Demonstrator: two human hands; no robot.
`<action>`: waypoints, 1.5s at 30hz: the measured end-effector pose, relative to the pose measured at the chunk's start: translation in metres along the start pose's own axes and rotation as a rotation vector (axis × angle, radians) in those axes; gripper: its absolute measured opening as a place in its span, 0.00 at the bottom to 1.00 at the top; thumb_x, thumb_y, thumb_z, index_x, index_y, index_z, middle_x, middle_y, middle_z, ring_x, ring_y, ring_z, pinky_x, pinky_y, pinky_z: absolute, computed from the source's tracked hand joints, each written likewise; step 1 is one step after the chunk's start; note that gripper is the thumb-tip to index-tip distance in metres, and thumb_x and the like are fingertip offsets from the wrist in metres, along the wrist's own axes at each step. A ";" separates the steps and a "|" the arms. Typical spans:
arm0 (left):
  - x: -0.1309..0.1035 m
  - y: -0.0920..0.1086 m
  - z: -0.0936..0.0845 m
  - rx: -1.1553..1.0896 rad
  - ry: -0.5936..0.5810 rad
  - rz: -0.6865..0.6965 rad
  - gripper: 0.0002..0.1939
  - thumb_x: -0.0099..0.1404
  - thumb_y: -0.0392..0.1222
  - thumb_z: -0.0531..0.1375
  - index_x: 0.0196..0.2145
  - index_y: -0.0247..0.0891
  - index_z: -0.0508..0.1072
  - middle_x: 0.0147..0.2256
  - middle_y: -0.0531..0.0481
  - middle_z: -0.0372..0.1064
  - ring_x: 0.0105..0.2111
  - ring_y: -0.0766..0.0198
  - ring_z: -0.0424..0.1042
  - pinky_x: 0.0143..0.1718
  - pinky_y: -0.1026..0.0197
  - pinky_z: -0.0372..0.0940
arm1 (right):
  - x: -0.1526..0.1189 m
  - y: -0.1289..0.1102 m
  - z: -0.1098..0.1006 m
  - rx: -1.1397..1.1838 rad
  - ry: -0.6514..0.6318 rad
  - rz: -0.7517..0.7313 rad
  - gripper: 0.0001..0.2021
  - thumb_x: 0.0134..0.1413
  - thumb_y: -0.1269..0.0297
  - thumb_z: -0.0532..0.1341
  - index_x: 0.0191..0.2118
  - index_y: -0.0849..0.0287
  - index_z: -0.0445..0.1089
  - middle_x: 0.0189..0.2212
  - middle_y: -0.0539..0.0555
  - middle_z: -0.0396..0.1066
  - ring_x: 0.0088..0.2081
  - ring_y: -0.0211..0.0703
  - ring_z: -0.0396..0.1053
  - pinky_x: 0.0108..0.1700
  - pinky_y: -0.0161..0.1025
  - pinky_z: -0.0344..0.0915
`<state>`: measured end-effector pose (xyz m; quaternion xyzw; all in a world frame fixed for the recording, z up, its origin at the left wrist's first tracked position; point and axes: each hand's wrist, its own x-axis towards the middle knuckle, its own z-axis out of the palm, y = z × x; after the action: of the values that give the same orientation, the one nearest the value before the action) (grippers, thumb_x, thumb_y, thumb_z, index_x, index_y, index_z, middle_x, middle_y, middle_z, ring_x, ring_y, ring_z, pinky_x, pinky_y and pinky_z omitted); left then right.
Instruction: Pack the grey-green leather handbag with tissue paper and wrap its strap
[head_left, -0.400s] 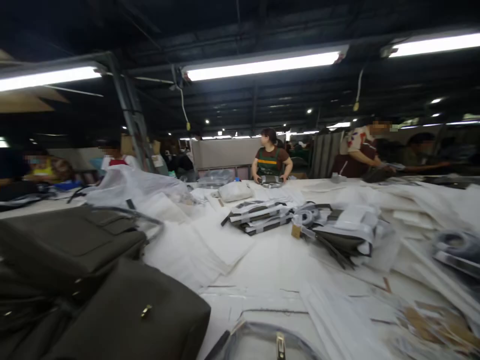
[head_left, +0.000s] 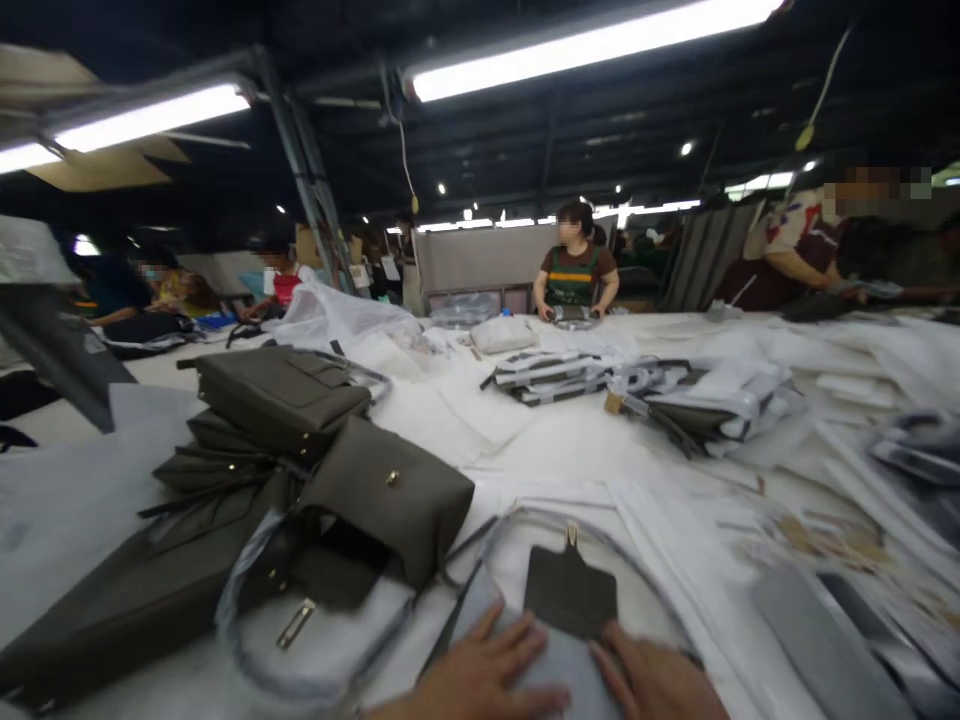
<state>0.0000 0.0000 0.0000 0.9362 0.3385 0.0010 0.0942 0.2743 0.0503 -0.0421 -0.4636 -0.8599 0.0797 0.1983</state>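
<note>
bag (head_left: 571, 592) beneath both palm-down hands (head_left: 480, 668)

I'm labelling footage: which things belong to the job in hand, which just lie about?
At the left hand and right hand: pale grey sheet, flat dark olive flap, curved grey handle.

Apparently lying about: piled dark olive bags, crumpled white translucent sheeting.

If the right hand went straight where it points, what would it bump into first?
The right hand would probably meet the dark flap first; it may be touching already, depth is unclear.
</note>
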 end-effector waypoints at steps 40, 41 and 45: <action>-0.009 0.022 0.046 0.044 0.169 -0.020 0.28 0.74 0.50 0.50 0.68 0.46 0.52 0.69 0.39 0.45 0.69 0.49 0.45 0.67 0.41 0.45 | 0.092 -0.001 -0.002 0.223 -0.073 0.379 0.21 0.65 0.57 0.56 0.53 0.66 0.73 0.45 0.63 0.78 0.47 0.55 0.76 0.48 0.47 0.72; -0.009 0.022 0.046 0.042 0.170 -0.020 0.28 0.74 0.50 0.50 0.68 0.46 0.52 0.69 0.40 0.45 0.69 0.49 0.45 0.67 0.41 0.45 | 0.095 -0.002 -0.003 0.251 -0.066 0.385 0.21 0.66 0.56 0.54 0.53 0.66 0.73 0.45 0.63 0.79 0.47 0.53 0.77 0.46 0.46 0.73; -0.008 0.021 0.048 0.036 0.185 -0.021 0.28 0.73 0.50 0.51 0.68 0.47 0.53 0.69 0.40 0.47 0.68 0.49 0.47 0.67 0.41 0.46 | 0.076 -0.018 -0.021 0.373 -0.046 0.333 0.24 0.69 0.56 0.48 0.58 0.66 0.69 0.50 0.62 0.76 0.47 0.49 0.77 0.41 0.41 0.75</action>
<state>0.0101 -0.0297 -0.0429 0.9301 0.3557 0.0802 0.0457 0.2321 0.1029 0.0031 -0.5522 -0.7464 0.2791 0.2449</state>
